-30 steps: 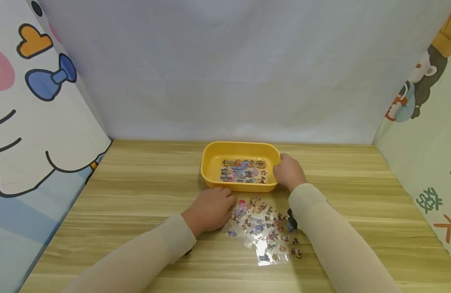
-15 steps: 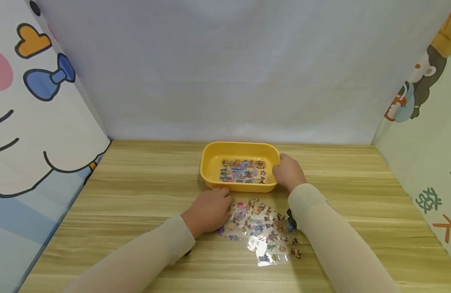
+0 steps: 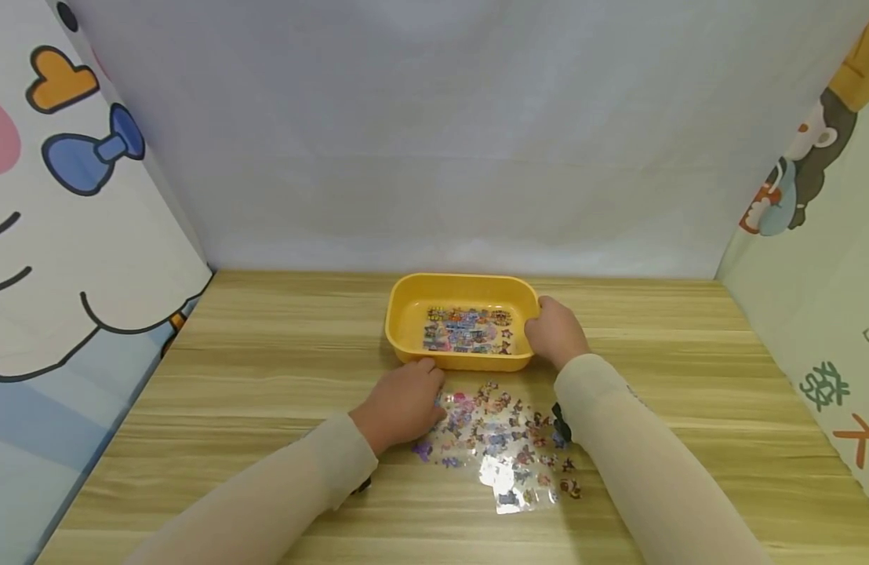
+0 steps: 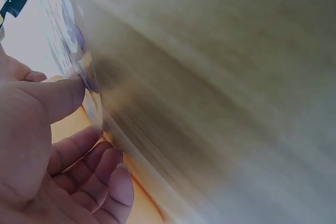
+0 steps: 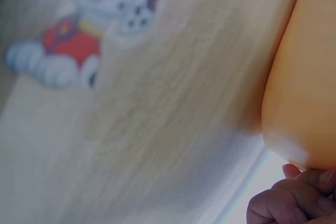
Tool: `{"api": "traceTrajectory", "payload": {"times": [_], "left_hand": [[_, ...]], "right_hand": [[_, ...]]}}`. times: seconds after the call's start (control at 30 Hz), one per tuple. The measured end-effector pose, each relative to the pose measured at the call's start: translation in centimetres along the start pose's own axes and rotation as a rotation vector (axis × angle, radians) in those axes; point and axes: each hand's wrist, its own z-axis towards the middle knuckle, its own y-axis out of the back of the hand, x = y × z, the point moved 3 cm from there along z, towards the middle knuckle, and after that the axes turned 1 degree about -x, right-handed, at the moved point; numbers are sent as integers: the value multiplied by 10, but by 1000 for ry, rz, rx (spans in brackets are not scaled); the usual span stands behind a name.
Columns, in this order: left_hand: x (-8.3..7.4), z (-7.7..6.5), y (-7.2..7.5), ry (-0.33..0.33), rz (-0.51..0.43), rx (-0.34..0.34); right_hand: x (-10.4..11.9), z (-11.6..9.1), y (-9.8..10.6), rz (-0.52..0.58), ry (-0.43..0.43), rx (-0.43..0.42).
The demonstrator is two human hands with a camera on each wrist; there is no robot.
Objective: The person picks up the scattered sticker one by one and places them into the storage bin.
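At the right end of the yellow tray [image 3: 463, 361], my right hand [image 3: 557, 333] grips the rim with curled fingers. My left hand [image 3: 402, 404] is just in front of the tray's near left corner. It pinches the left edge of a clear sticker sheet [image 3: 522, 451], which lies in front of the tray. In the left wrist view, the thumb [image 4: 68, 95] is against the edge of the shiny sheet, with the other fingers curled below. A purple sticker [image 3: 423, 450] shows beside the left hand. In the right wrist view, a spotted-dog sticker [image 5: 68, 45] appears close up, apart from the right hand.
Inside the tray lie colourful stickers [image 3: 470, 329]. The wood-grain table [image 3: 286, 329] ends at a white backdrop [image 3: 463, 180] behind the tray. Printed cartoon panels stand at both sides, the left one [image 3: 96, 235] with a blue bow. Glare covers part of the sheet.
My left hand has shifted slightly left along the sheet's edge, and the purple sticker beside it has come into view. My right hand and the tray have stayed put.
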Motion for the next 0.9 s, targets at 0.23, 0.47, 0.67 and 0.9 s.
{"api": "traceTrajectory", "payload": {"times": [0.23, 0.47, 0.67, 0.9], "left_hand": [[2, -2, -1, 33, -57, 1], [3, -3, 0, 53, -91, -11], [5, -4, 1, 99, -161, 11], [15, -4, 1, 173, -347, 61]], "right_hand": [[1, -1, 0, 3, 1, 3], [0, -2, 0, 5, -4, 5], [-1, -1, 0, 8, -9, 4], [0, 0, 0, 4, -14, 10]]}}
